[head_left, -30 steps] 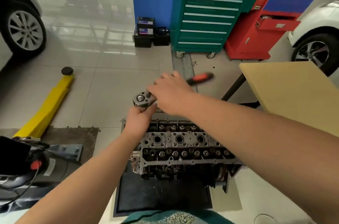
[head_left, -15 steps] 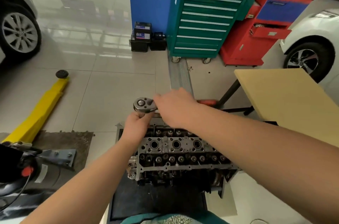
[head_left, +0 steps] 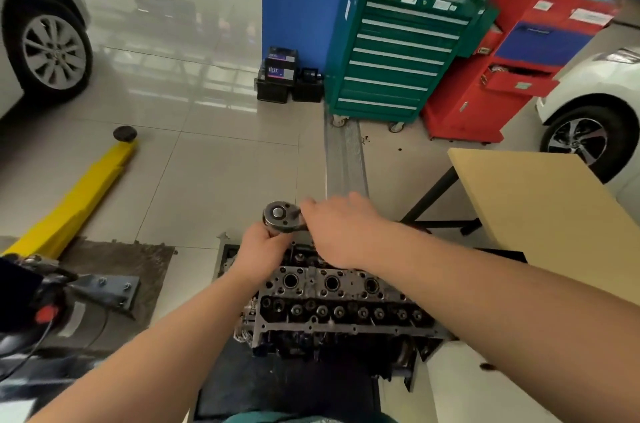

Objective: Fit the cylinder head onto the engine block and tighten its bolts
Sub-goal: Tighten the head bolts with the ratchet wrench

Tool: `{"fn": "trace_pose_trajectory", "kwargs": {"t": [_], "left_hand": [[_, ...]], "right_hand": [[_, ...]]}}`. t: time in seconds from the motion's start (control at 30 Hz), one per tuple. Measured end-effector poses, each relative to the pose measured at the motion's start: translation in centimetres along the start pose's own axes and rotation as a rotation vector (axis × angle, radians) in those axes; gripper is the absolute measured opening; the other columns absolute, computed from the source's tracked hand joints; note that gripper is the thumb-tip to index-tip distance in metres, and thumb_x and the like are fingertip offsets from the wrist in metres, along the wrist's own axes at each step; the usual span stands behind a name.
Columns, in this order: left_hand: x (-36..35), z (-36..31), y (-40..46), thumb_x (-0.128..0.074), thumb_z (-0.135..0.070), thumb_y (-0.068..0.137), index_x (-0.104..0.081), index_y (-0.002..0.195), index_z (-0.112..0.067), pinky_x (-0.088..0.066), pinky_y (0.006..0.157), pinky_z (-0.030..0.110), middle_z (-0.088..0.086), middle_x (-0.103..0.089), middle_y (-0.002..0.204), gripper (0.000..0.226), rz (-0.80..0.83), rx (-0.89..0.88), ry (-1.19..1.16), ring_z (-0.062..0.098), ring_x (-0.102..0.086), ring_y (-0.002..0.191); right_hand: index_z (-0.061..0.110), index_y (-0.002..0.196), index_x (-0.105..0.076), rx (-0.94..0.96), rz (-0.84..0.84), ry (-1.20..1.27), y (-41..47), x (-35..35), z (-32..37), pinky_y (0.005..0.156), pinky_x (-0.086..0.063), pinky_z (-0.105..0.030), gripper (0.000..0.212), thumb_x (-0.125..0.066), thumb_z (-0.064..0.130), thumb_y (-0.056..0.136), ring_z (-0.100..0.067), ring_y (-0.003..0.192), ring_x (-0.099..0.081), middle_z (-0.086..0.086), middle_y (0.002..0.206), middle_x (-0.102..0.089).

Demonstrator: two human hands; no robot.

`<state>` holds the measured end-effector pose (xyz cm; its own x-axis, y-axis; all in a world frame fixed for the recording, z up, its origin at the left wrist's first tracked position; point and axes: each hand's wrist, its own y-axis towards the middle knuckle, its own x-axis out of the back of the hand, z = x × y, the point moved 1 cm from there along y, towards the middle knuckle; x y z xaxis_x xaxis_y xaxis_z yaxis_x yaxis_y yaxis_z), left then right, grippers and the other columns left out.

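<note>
A grey cylinder head with round plug wells and valve parts sits on top of the dark engine block, low in the middle. A ratchet wrench has its round steel head above the far left end of the cylinder head. My left hand is wrapped around the extension just under the ratchet head. My right hand covers and grips the ratchet handle, which points right and is hidden beneath it. The bolt itself is hidden by my hands.
The engine stands on a black mat. A wooden table is at the right, a yellow lift arm at the left. A green tool cabinet, a red cabinet and two cars' wheels stand farther back.
My right hand has swung the ratchet handle from pointing up-right toward me and to the right; its orange grip is now hidden. My left hand stays on the extension.
</note>
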<state>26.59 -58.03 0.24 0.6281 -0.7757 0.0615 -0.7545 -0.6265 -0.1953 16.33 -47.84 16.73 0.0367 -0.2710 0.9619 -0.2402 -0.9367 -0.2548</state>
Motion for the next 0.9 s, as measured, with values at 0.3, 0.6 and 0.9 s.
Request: {"fn": "trace_pose_trajectory", "kwargs": {"t": [0.3,0.6,0.9], "left_hand": [[1.1,-1.0,0.2,-0.069,-0.063,0.087,-0.062,0.081,-0.009,-0.043,0.059,0.032,0.014,-0.063,0.069,0.055,0.068,-0.098,0.169,0.012,-0.051,0.062],[0.0,-2.2,-1.9,-0.069,-0.064,0.083,-0.065,0.092,0.007,-0.05,0.065,0.046,0.033,-0.067,0.088,0.071,-0.145,-0.032,-0.006,0.028,-0.057,0.066],[-4.9,-4.8,-3.1,-0.066,-0.018,0.09,-0.065,0.092,-0.03,-0.049,0.063,0.009,-0.017,-0.069,0.079,0.012,-0.549,-0.05,-0.175,-0.003,-0.059,0.069]], "right_hand": [[0.019,0.109,-0.047,-0.045,-0.081,-0.213,0.9,0.8,0.3,0.067,-0.035,-0.039,0.019,-0.053,0.02,0.091,-0.029,0.08,-0.06,-0.006,0.089,-0.066],[0.027,0.084,-0.052,-0.019,-0.076,-0.148,4.2,0.8,-0.2,0.063,-0.042,-0.036,0.011,-0.055,0.031,0.094,-0.025,0.075,-0.058,0.001,0.086,-0.065],[0.024,0.059,-0.028,-0.059,-0.155,-0.221,4.1,0.0,-0.4,0.046,-0.015,-0.028,0.037,-0.058,0.034,0.079,-0.018,0.046,-0.02,0.006,0.054,-0.027]]}}
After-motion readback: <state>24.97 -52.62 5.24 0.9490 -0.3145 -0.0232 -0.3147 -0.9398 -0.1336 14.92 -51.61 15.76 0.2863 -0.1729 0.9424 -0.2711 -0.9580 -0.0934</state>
